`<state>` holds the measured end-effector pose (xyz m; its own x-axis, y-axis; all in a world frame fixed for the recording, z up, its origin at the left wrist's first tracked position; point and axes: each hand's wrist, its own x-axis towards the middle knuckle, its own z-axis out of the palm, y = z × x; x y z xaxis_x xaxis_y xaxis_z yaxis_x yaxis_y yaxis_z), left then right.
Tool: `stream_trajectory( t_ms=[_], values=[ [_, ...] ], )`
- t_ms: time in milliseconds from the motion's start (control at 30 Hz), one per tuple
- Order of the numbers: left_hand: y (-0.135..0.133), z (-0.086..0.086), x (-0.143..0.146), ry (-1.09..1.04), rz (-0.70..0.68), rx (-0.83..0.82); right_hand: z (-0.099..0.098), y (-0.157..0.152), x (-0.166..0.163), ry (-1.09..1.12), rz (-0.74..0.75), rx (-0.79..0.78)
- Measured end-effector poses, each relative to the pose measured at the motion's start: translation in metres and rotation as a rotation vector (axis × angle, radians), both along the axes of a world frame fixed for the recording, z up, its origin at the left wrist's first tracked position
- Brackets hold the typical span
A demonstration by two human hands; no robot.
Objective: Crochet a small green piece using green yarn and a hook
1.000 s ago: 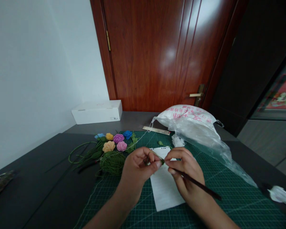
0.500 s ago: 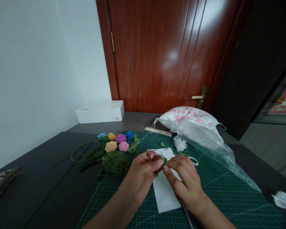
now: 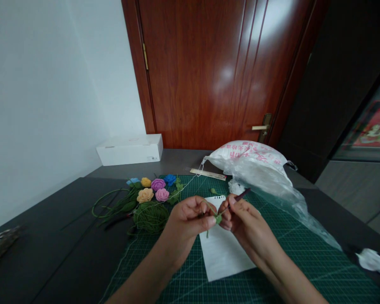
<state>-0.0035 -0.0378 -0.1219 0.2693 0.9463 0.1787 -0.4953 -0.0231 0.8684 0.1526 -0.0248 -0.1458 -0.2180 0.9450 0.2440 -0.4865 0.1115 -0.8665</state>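
Above the notepad sheet (image 3: 223, 255), my left hand (image 3: 191, 217) pinches a small green crochet piece (image 3: 218, 219) between thumb and fingers. A strand of green yarn runs up from the piece at the left fingers, and a short tail hangs below. My right hand (image 3: 245, 219) is closed round a dark-handled crochet hook (image 3: 243, 194), whose handle points up and to the right. Its tip is too small to make out, close to the piece. Left of my hands lies a ball of green yarn (image 3: 150, 217).
Crocheted flowers (image 3: 158, 185) with green stems lie left on the green cutting mat (image 3: 291, 261). A ruler (image 3: 208, 174), white fluff (image 3: 236, 186) and a plastic bag of white filling (image 3: 250, 154) lie at the back. A white box (image 3: 129, 150) stands against the wall.
My right hand has turned over, so the hook's handle now points up and right instead of down towards me. The green piece shows more between my hands. The view has shifted slightly.
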Motion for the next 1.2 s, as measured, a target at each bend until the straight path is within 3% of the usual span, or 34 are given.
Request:
stream_trajectory(
  t_ms=[67,133,267,367,433,600,800,967,1200],
  values=[
    [0.0,0.0,0.0,-0.017,-0.025,0.014,-0.004,0.0,-0.005,0.017,0.003,0.032],
    [0.0,0.0,0.001,-0.031,-0.003,0.019,-0.007,0.0,-0.005,-0.046,-0.102,0.189],
    [0.0,-0.005,0.001,-0.158,-0.014,-0.113,-0.009,0.003,0.007,-0.403,-0.43,0.752],
    [-0.001,-0.009,0.003,-0.235,-0.146,-0.217,-0.011,0.002,0.012,-0.544,-0.532,1.045],
    [-0.003,-0.009,0.003,-0.248,-0.215,-0.261,-0.013,-0.001,0.009,-0.435,-0.526,0.976],
    [-0.004,-0.005,0.0,-0.304,-0.293,-0.26,-0.014,-0.008,-0.008,0.036,-0.347,0.394],
    [0.003,-0.004,-0.005,-0.307,-0.344,-0.212,-0.007,-0.008,-0.011,0.26,-0.061,0.168],
    [0.004,-0.002,-0.007,-0.214,-0.314,-0.108,-0.004,-0.009,-0.011,0.265,-0.043,0.117],
    [0.003,-0.003,-0.009,-0.177,-0.268,-0.072,-0.011,-0.01,-0.008,0.094,-0.236,0.343]
  ],
)
